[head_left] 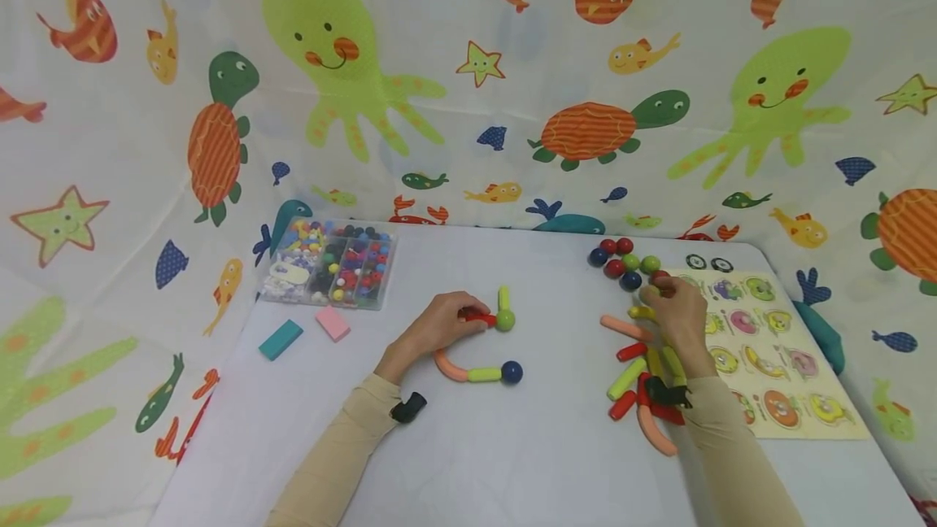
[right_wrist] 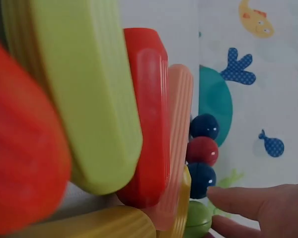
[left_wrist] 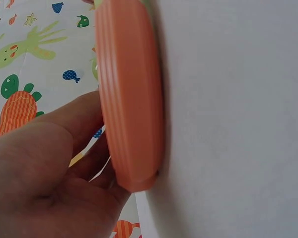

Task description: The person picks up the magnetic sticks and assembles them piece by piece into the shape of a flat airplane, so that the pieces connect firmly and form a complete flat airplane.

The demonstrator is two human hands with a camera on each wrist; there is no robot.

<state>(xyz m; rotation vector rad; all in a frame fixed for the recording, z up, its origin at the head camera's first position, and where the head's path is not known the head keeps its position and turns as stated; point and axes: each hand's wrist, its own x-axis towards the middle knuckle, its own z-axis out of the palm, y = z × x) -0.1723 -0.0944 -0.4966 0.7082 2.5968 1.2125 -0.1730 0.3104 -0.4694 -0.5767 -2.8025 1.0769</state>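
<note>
My left hand (head_left: 450,321) pinches a red magnetic rod (head_left: 481,319), whose end meets a green ball (head_left: 505,320). A light-green rod (head_left: 503,297) extends from that ball. Just below lies a curved orange rod (head_left: 450,368) joined to a light-green rod (head_left: 484,375) and a dark blue ball (head_left: 512,372). In the left wrist view the curved rod (left_wrist: 129,94) hides part of the hand. At the right, my right hand (head_left: 681,314) has its fingertips on another green ball (right_wrist: 197,219), beside a yellow rod (head_left: 642,313).
Red, blue and green balls (head_left: 615,268) cluster at the back right. Several rods (head_left: 627,378) lie loose near the right wrist. A picture board (head_left: 786,381) sits beyond that hand, two small wheels (head_left: 696,262) behind it. Back left are a bead box (head_left: 381,291) and teal (head_left: 281,340) and pink blocks (head_left: 333,323).
</note>
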